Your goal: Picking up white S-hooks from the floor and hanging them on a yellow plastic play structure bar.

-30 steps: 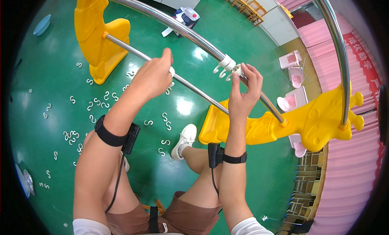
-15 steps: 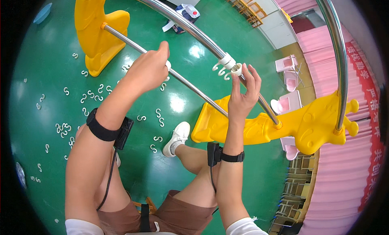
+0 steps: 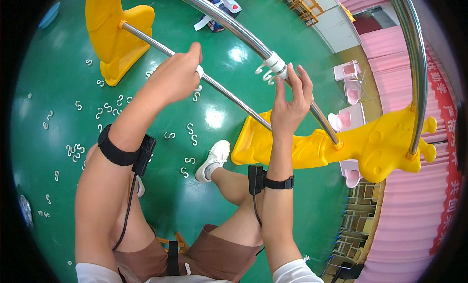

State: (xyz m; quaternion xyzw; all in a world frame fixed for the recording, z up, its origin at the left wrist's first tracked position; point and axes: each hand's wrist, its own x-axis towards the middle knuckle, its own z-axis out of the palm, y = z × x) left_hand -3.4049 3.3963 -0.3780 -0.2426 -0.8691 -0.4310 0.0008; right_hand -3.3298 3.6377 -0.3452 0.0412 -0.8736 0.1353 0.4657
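My left hand [image 3: 174, 77] is closed on a white plastic S-hook [image 3: 200, 71], part of which shows beyond the fingers. It is in front of the lower metal bar [image 3: 233, 95]. On the upper metal bar [image 3: 239, 31], several white S-hooks [image 3: 276, 64] hang packed side by side, their lower curls pointing left. My right hand [image 3: 292, 100] reaches round this bar, thumb on one side and fingers on the other, pinching the nearest hook against the row. The fingers partly hide that hook. Yellow animal-shaped plastic end pieces [image 3: 312, 149] hold the bars.
Many loose S-hooks [image 3: 75, 150] lie scattered over the green floor [image 3: 161, 195], mostly to the left. The other yellow end piece [image 3: 114, 44] stands at far left. Beyond are a bag [image 3: 219, 14], a blue basin [image 3: 49, 15], pink-and-white chairs [image 3: 352, 91] and a pink curtain [image 3: 404, 205].
My right hand has slid a hook up and left along the upper bar, against the others. My left hand has shifted slightly up and left, still holding its hook.
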